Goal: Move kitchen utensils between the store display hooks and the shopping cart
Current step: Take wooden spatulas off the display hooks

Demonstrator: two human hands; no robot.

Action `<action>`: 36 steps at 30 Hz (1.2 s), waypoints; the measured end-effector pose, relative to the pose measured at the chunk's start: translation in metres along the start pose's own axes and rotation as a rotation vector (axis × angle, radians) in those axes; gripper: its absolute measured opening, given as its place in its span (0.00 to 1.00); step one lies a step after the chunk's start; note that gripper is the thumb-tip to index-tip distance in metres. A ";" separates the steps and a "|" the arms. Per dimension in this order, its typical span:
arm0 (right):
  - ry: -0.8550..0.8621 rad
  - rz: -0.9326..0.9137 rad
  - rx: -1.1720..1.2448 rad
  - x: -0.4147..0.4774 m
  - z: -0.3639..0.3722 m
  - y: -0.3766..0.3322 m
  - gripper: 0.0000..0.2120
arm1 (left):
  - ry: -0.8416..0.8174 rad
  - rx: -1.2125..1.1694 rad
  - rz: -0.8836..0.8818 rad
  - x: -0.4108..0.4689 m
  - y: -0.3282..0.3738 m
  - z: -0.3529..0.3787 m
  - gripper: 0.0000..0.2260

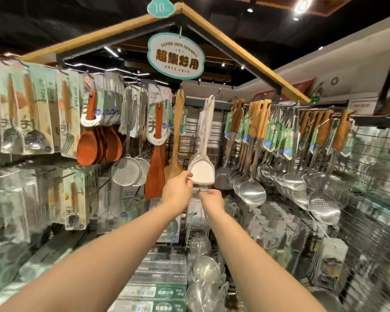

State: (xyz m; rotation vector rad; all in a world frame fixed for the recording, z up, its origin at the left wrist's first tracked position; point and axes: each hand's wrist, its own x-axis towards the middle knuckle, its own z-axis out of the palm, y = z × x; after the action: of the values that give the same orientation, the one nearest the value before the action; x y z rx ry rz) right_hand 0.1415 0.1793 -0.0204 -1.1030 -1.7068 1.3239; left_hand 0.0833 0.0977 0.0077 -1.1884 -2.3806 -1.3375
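Here my left hand [178, 190] pinches the lower corner of the white spatula [202, 171], probably steadying it for unhooking; it hangs from the middle hook [217, 93]. My right hand [213, 199] curls just beneath, grasp unclear.

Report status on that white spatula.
Left hand pinches lower edge of white spatula; right hand just beneath, grip unclear. Spatula hangs from its hook, not yet lifted. Wooden spoon and steel ladles crowd either side.
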 end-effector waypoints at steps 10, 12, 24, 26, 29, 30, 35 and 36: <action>-0.183 -0.160 -0.044 -0.150 -0.003 0.002 0.15 | 0.102 -0.206 -0.168 -0.131 -0.003 -0.069 0.11; -0.277 -0.185 -0.048 -0.196 0.000 0.017 0.14 | 0.161 -0.283 -0.258 -0.179 -0.007 -0.082 0.11; -0.669 -0.384 -0.289 -0.448 -0.014 0.101 0.16 | 0.427 0.012 -0.562 -0.454 -0.036 -0.188 0.12; -0.747 -0.414 -0.322 -0.481 -0.001 0.116 0.16 | 0.445 0.079 -0.615 -0.492 -0.051 -0.206 0.12; -0.822 -0.470 -0.372 -0.527 0.022 0.134 0.15 | 0.453 0.177 -0.681 -0.544 -0.078 -0.230 0.11; -0.860 -0.485 -0.401 -0.544 0.035 0.142 0.14 | 0.465 0.206 -0.716 -0.562 -0.091 -0.238 0.11; -1.090 -0.527 -0.516 -0.635 0.102 0.195 0.13 | 0.497 0.220 -0.968 -0.664 -0.173 -0.275 0.13; -1.134 -0.520 -0.528 -0.653 0.116 0.204 0.14 | 0.519 0.224 -0.999 -0.684 -0.190 -0.283 0.12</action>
State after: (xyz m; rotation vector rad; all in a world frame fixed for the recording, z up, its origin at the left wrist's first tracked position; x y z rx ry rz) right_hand 0.3340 -0.4415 -0.2628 0.0307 -3.0091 1.2255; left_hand 0.3432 -0.5602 -0.2824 0.4771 -2.6224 -1.2683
